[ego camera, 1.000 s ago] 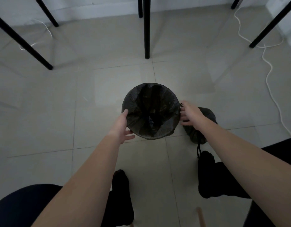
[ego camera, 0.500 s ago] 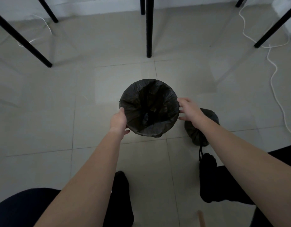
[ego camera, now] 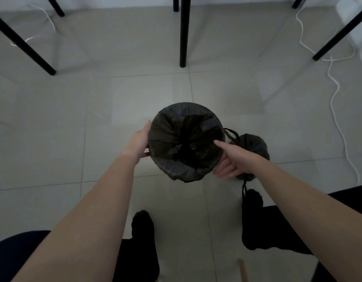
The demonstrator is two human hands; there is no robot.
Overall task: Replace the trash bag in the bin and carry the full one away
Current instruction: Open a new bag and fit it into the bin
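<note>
Bin on floor, liner bag in it; full bag just right of bin; table leg behind.

Floor: pale grey-beige tiles, plain, divided by thin darker grout lines in a square grid; a lighter sheen patch lies just beyond the bin.
Bin liner: black, glossy, with grey highlights on its creases; the interior reads as near-solid black.
Full bag: black to dark grey, matching the liner; its drawstring is black.
Furniture legs: uniform matt black.
Cable: white, unmarked.
Wall: white.
Socks: plain black.
Trousers: very dark, navy to black; the exact shade cannot be determined.
Stick at the lower edge: light tan.
</note>
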